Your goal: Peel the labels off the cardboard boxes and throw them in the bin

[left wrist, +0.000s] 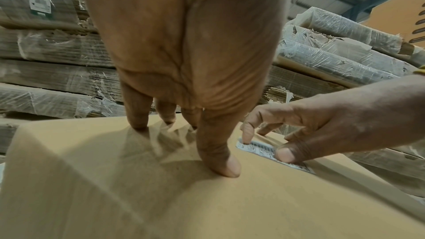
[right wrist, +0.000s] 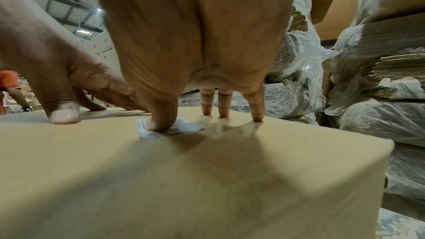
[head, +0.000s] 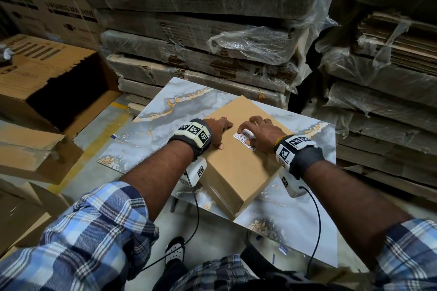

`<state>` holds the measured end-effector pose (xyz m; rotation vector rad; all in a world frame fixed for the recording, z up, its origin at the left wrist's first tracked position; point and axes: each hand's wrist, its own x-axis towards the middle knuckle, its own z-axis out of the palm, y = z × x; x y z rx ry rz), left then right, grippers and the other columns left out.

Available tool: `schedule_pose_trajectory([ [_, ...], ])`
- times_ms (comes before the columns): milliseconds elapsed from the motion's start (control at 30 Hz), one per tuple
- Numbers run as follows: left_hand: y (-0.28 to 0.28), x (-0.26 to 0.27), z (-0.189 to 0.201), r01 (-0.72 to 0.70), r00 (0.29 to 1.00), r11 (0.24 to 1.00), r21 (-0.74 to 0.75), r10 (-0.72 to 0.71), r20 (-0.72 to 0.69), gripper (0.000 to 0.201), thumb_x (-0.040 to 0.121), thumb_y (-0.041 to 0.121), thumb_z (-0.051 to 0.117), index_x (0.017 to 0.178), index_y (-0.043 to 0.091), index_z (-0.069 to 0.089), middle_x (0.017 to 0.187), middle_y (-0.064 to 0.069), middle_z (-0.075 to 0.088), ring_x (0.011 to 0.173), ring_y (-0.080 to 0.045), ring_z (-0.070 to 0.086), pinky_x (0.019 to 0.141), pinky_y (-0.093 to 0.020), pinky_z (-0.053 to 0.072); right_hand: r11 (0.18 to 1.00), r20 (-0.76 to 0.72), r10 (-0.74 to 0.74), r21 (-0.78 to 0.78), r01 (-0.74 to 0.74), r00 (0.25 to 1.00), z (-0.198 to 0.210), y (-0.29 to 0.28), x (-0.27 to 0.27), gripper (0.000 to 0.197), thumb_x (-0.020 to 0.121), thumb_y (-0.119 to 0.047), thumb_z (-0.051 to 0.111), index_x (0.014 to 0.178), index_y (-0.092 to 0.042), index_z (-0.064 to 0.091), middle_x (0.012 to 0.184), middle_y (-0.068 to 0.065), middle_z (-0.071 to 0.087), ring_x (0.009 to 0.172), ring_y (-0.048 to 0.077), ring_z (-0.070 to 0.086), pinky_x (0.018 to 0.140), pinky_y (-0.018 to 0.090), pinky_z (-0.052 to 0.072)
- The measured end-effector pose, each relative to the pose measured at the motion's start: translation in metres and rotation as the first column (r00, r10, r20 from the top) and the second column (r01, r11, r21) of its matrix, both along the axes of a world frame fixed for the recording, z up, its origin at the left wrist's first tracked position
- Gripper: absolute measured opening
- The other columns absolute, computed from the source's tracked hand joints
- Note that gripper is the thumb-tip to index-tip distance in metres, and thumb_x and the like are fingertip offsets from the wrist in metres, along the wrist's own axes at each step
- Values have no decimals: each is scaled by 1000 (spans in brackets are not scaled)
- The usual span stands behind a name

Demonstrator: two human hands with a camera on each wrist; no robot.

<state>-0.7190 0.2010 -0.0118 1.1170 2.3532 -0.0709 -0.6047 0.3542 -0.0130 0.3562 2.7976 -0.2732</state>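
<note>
- My left hand [head: 218,129] lies on the box [head: 238,165], fingers straight and spread, tips pressing the cardboard.
- My right hand [head: 261,133] pinches the label [head: 244,140] between thumb and forefinger; one end curls up, the rest is stuck to the box top.
- The box sits on a marbled slab [head: 165,130].
- Wrapped cardboard stacks [head: 201,38] rise just behind.

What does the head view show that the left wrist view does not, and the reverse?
Only the head view shows the marble-patterned table, the open carton on the left and both wrist bands. Only the left wrist view shows the roof beams and the right hand's fingertips working at the label's edge up close. Both show the left hand pressing flat on the cardboard box.
</note>
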Motion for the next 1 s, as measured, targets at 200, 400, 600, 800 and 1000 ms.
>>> schedule_pose_trajectory([
  [200, 0, -1, 0, 3, 1000, 1000, -7, -3, 0, 93, 85, 25, 76, 157, 26, 17, 167, 0, 1, 150, -35, 16, 117, -45, 24, 1000, -12, 3, -7, -3, 1000, -2, 3, 0, 46, 97, -33, 61, 138, -41, 44, 157, 0, 24, 137, 31, 30, 106, 54, 38],
  [400, 1, -1, -1, 3, 1000, 1000, -8, -3, 1, 93, 85, 24, 76, 157, 26, 17, 167, 0, 0, 150, -35, 15, 117, -45, 24, 1000, -5, 12, 9, -12, 1000, 0, 5, -1, 41, 96, -35, 63, 133, -40, 46, 155, 0, 26, 134, 31, 33, 102, 53, 41],
  [600, 0, 0, -1, 1, 1000, 1000, -2, -1, -11, 94, 85, 25, 77, 157, 26, 17, 167, 0, 2, 150, -34, 18, 116, -44, 26, 999, 10, 31, 28, -32, 999, 1, 6, -2, 52, 96, -39, 62, 142, -45, 39, 155, 0, 25, 136, 31, 33, 102, 53, 43],
  [800, 1, 0, 0, 5, 1000, 1000, -10, -5, -7, 93, 85, 25, 77, 157, 26, 18, 167, 0, 1, 149, -35, 21, 115, -43, 27, 1000, -1, 18, 24, -18, 1000, 0, 8, -2, 44, 95, -40, 63, 134, -40, 45, 154, -1, 27, 135, 30, 34, 102, 51, 42],
  [1000, 0, 0, 1, 1, 1000, 1000, -8, -1, 1, 93, 85, 24, 77, 157, 26, 18, 167, -1, 2, 148, -36, 21, 115, -44, 28, 1000, -2, 12, 14, -12, 1000, 1, 7, -3, 42, 94, -39, 65, 132, -39, 47, 154, -1, 28, 135, 29, 34, 102, 51, 42],
])
